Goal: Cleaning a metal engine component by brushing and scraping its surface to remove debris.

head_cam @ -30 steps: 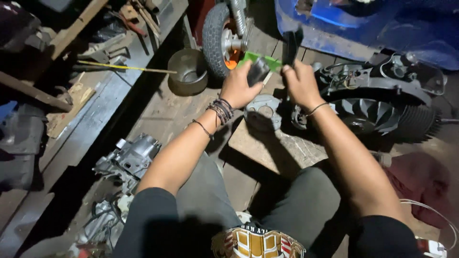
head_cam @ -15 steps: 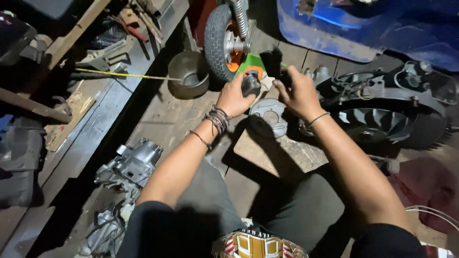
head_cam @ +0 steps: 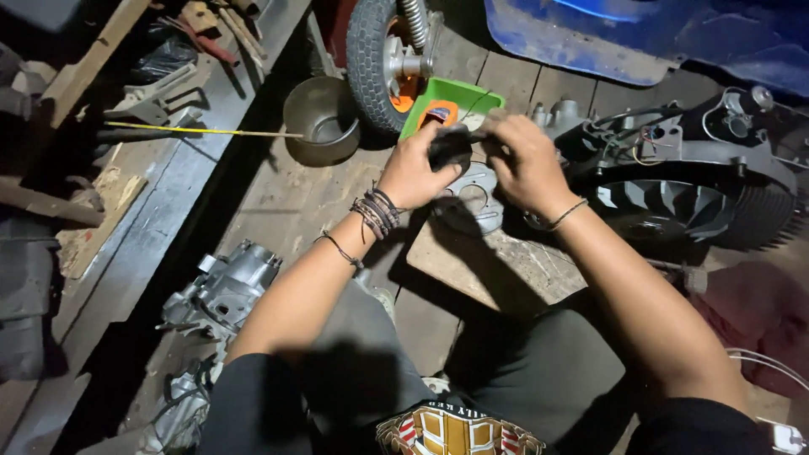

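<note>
We clench our left hand (head_cam: 415,171) and right hand (head_cam: 524,160) around a small dark part (head_cam: 450,148), steadying it above the metal plate (head_cam: 477,195) just below our fingers

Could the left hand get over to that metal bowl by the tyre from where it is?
Probably yes: the left hand is gripping a small black part, but bare plank floor lies between it and the metal bowl, with nothing standing in between.

Beside the black tyre (head_cam: 368,59) sit a green tray (head_cam: 459,97), a grey bowl (head_cam: 320,118) and a blue, perhaps plastic, cover (head_cam: 590,42).
</note>
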